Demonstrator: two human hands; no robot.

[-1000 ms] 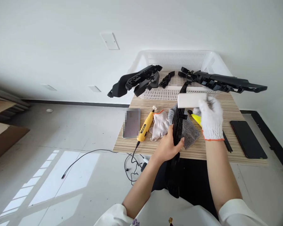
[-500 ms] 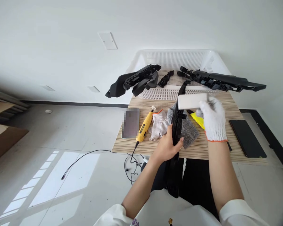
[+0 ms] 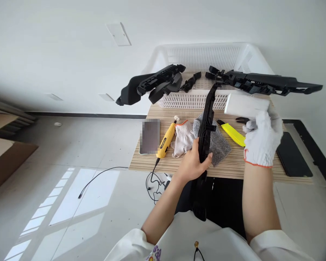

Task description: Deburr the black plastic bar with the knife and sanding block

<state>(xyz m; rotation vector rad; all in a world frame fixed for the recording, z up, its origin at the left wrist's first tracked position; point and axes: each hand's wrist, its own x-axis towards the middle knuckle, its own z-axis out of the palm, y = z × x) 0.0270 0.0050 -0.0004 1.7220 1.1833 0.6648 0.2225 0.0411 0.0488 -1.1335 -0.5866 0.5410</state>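
Observation:
My bare left hand (image 3: 194,163) is wrapped round a long black plastic part (image 3: 206,125), which stands lengthwise from my lap up to the basket. My right hand (image 3: 264,139), in a white knit glove with an orange hem, grips a white rectangular block (image 3: 246,105). The block is held above the table's right side, apart from the black part. Behind the part lies a grey cloth (image 3: 220,146). A yellow toothed scraper (image 3: 232,134) rests between the cloth and my right hand. Left of the part are a spare white glove (image 3: 184,139) and a yellow rotary tool (image 3: 167,140).
A white plastic basket (image 3: 198,101) stands at the back against the wall, with several black plastic parts on it, some jutting past its sides (image 3: 271,83). A black phone (image 3: 295,154) lies at the table's right edge, a blurred flat item (image 3: 150,136) at the left. Cables (image 3: 153,188) hang below.
My right hand has moved right with the white block, away from the black part. My left hand keeps its hold on the part. The whole view has shifted slightly.

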